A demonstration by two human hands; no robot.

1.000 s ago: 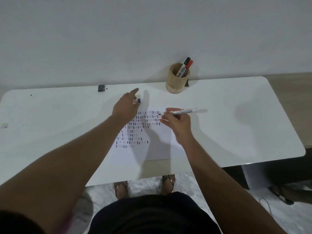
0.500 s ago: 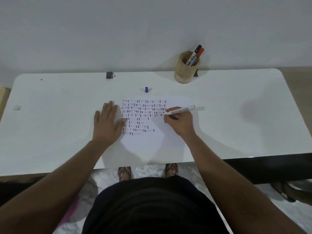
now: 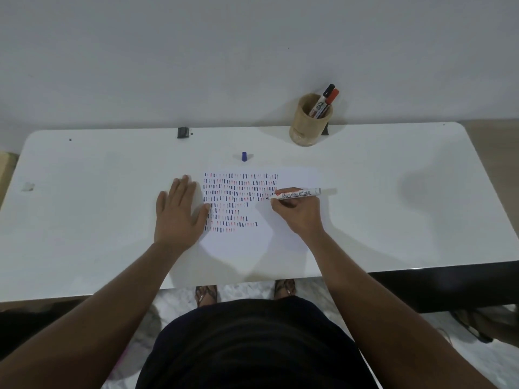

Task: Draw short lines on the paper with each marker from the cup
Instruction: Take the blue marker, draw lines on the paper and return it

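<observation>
The person is wearing a black garment (image 3: 252,346) covering the torso. Both forearms are showing bare, without sleeves. Strapped sandals (image 3: 207,293) are showing on both feet, just beyond the garment.

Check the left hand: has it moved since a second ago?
Yes. The left hand has come back from beside the small blue marker cap toward the person, and now lies flat on the white paper sheet's left edge.

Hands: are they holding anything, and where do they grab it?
The right hand holds a marker near its tip end, fingers pinching the barrel. The left hand holds nothing; it lies flat at the paper edge.
</observation>
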